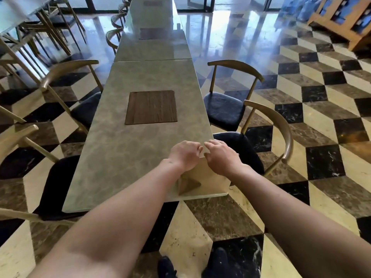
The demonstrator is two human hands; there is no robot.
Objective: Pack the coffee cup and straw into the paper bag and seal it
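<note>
A pale paper bag [208,177] stands upright at the near right corner of the grey marble table [124,157]. Its side gusset shows a brown triangular fold [187,185]. My left hand [183,155] and my right hand [220,155] both pinch the bag's top edge, fingertips meeting at the middle of the top. The hands hide the opening. No coffee cup or straw is visible; I cannot tell what is inside the bag.
A brown wooden placemat [151,107] lies at the table's centre. Chairs with dark seats [224,109] flank both sides of the table. More tables extend beyond it. The floor is checkered marble, and my dark shoes [192,265] show below.
</note>
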